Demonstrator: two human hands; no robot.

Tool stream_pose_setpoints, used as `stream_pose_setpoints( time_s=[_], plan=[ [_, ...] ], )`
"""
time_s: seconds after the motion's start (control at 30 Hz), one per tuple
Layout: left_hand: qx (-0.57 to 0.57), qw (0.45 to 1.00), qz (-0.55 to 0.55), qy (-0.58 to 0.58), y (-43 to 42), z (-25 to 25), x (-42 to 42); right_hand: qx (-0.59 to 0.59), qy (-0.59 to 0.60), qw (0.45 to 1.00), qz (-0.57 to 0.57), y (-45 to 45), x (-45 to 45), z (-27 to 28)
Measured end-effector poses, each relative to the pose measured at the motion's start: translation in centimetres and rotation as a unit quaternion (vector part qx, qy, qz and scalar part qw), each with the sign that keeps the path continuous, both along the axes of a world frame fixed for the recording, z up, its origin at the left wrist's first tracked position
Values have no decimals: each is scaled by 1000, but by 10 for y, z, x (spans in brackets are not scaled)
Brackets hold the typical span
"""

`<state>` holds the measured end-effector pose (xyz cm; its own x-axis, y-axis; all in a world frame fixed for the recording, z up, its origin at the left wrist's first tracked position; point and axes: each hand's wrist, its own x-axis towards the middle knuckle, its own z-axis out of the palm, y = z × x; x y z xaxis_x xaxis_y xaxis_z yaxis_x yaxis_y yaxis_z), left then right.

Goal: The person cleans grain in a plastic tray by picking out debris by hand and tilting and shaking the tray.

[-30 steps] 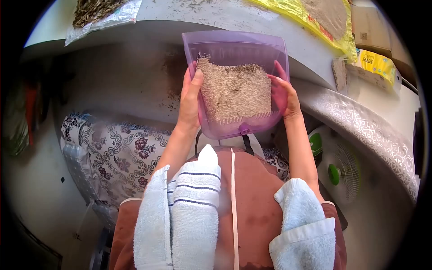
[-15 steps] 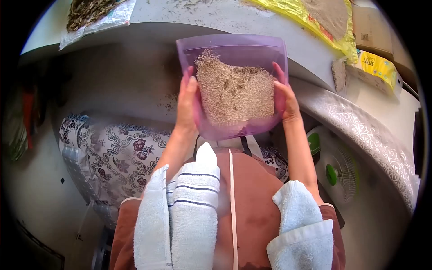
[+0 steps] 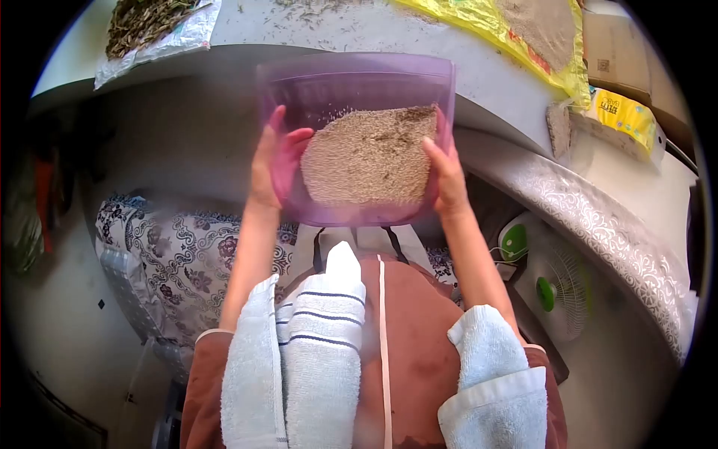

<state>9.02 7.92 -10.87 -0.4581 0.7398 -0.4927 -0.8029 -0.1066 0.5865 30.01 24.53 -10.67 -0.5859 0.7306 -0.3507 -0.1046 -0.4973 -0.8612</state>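
A translucent purple plastic bin (image 3: 351, 77) is held up in front of my body, between both hands. Inside lies a heap of small pale tan grains (image 3: 359, 165), with dark specks gathered toward its upper right, and a few loose grains show along its upper edge. My left hand (image 3: 271, 165) grips the bin's left side, its fingers partly seen through the plastic. On the opposite side, my right hand (image 3: 447, 176) is closed around the wall with the thumb over the rim. Some fingers are hidden behind the bin.
Ahead is a pale counter (image 3: 247, 34) strewn with bits. On it lie a white sheet with dark dried pieces (image 3: 146, 26) and a yellow bag (image 3: 557, 71) of tan grain. A tissue pack (image 3: 624, 116), a fan (image 3: 557, 292) and a patterned cloth (image 3: 198, 262) are nearby.
Both hands have shifted the bin to the left. The grain heap has changed shape, its tall upper-left peak now lower and the dark specks more to the upper right.
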Motion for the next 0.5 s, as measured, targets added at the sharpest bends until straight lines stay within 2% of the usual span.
stream_pose_setpoints(
  time_s=[0.03,0.1,0.17,0.3,0.37,0.43,0.47,0.5],
  plan=[
    [1,1000,-30,2,-3,8,-18,13,-3,1000,18,-12,-13,15],
    [54,997,-53,-15,6,18,-33,10,-63,998,10,-11,-21,8],
    [18,999,-11,25,24,24,-17,-106,17,994,35,24,-11,-4],
    [-8,984,48,171,76,41,47,-167,83,981,55,81,21,-20],
    [-42,996,-21,77,59,15,18,-140,83,986,43,71,10,-8],
    [11,998,-62,30,41,6,-23,34,-22,999,-6,41,-15,12],
    [7,996,-84,43,38,8,-38,30,7,1000,-6,25,-25,22],
    [46,995,-91,-11,40,18,-45,10,-8,1000,-6,20,-33,39]
  ],
)
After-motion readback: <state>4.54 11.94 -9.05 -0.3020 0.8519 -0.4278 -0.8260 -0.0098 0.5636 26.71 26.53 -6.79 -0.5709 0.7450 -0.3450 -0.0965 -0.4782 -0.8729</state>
